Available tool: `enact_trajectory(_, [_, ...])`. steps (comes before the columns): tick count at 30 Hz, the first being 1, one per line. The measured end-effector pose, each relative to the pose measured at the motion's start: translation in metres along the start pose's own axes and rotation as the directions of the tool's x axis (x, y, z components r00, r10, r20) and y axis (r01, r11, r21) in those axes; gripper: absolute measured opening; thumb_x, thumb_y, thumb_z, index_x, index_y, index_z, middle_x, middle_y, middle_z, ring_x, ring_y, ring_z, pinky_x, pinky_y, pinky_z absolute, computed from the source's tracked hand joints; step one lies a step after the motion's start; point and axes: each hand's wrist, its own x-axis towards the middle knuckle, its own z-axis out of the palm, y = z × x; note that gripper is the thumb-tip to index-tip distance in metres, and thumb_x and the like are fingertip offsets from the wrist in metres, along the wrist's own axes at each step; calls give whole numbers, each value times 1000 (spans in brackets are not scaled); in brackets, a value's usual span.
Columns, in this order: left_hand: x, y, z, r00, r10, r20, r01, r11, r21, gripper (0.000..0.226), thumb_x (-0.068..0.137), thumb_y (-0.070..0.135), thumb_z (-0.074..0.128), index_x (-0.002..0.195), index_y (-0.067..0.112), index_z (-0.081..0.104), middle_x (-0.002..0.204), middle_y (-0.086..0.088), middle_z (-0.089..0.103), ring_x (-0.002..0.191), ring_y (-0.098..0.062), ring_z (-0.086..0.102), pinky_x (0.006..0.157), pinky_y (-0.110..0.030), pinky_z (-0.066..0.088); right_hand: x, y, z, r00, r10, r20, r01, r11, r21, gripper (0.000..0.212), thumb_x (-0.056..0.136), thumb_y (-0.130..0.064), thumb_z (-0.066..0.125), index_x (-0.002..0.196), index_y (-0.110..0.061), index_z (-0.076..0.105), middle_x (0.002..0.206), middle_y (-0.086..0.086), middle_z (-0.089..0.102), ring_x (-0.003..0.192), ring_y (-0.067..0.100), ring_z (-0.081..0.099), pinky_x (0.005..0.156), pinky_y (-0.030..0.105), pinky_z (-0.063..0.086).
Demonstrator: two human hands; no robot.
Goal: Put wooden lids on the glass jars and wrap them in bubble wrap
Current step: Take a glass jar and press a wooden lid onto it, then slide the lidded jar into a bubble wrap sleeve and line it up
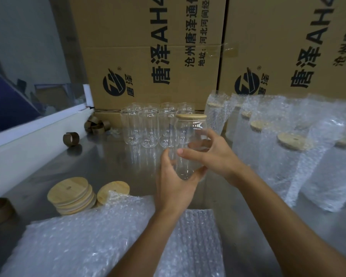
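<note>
Lidding done on this one; wrapping up next. Glass jar [188, 144] held clear of the steel desk [100, 162], upright with a slight tilt, wooden lid [191, 116] already seated flat on its mouth. Left hand [174, 182] cupped under and around the jar's base, fingers curled on the glass. Right hand [212, 152] wrapped round the jar's middle from the right, thumb across the front, fingers behind the glass. Both gripping, neither spread.

Behind the jar, a cluster of unlidded jars [150, 124] standing by the cardboard boxes [148, 50]. To the right, a row of wrapped jars [288, 152], lids showing through the bubble wrap. To the lower left, a stack of spare lids [72, 194] with another lid [113, 191] leaning just beside it. Nearest the camera, a pile of bubble wrap sheets [78, 240] and a single sheet [196, 236] laid out directly below the hands.

Next move, judged from the layout: lower the jar onto the single sheet, probably on its side, free one hand to lift the sheet's edge, then roll. Care needed to keep the lid from slipping off; impossible to tell how firmly seated.
</note>
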Motion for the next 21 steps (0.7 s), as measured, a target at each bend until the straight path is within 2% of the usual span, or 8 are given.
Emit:
enact_trajectory(2, [-1, 5, -1, 1000, -5, 30, 1, 989, 145, 113, 67, 64, 80, 152, 34, 13, 144, 3, 50, 133, -19, 47, 103, -40, 46, 2, 7, 0, 998, 7, -56, -7, 1000, 2, 92, 68, -40, 92, 143, -22, 42, 119, -2, 65, 105, 10, 67, 79, 30, 58])
enact_trajectory(3, [-2, 7, -2, 999, -4, 43, -6, 974, 226, 112, 67, 65, 79, 151, 32, 13, 145, 1, 50, 133, -22, 48, 102, -41, 46, 3, 11, -1, 995, 7, -98, -9, 1000, -15, 94, 66, -41, 92, 143, -22, 42, 119, -3, 64, 105, 10, 66, 81, 30, 58])
enact_trajectory(6, [-2, 16, -8, 990, -41, 133, -25, 887, 461, 88, 70, 63, 78, 140, 30, 35, 129, 3, 60, 122, -23, 57, 98, -39, 48, 11, 25, -5, 974, -4, -226, -16, 996, -86, 101, 64, -43, 94, 146, -23, 39, 123, -4, 60, 110, 16, 61, 94, 37, 55])
enact_trajectory(9, [-1, 24, -14, 928, -177, 328, -64, 791, 608, 65, 72, 63, 77, 123, 30, 54, 116, 9, 64, 116, -19, 60, 103, -40, 44, 16, 38, -10, 962, 9, -274, -34, 996, -86, 105, 64, -43, 94, 150, -24, 36, 125, -3, 56, 110, 17, 58, 92, 34, 52])
enact_trajectory(11, [-1, 28, -18, 871, -245, 427, -123, 732, 670, 59, 72, 64, 76, 117, 31, 57, 115, 10, 63, 119, -17, 57, 106, -40, 37, 18, 46, -12, 958, 11, -288, -38, 995, -89, 106, 64, -43, 94, 150, -25, 34, 127, -2, 55, 115, 19, 56, 97, 37, 51])
enact_trajectory(14, [0, 31, -21, 814, -293, 501, -219, 645, 733, 53, 77, 57, 76, 117, 28, 58, 118, 8, 63, 124, -18, 51, 101, -40, 26, 20, 55, -12, 955, 6, -298, -38, 994, -102, 107, 65, -43, 93, 151, -24, 32, 128, -4, 51, 122, 19, 51, 106, 44, 48])
enact_trajectory(18, [0, 29, -24, 759, -380, 529, -274, 550, 789, 39, 85, 35, 76, 116, 22, 57, 123, 2, 61, 128, -22, 49, 117, -50, 13, 19, 64, -13, 951, 35, -308, -66, 994, -91, 106, 68, -43, 91, 152, -25, 29, 132, -4, 48, 128, 19, 47, 108, 45, 46])
enact_trajectory(21, [2, 23, -25, 754, -388, 530, -288, 531, 797, 25, 87, 18, 74, 110, 19, 63, 119, 0, 65, 125, -23, 52, 119, -53, 10, 19, 69, -15, 944, 55, -325, -86, 993, -80, 104, 70, -42, 90, 152, -23, 29, 134, -3, 47, 130, 21, 47, 104, 42, 47])
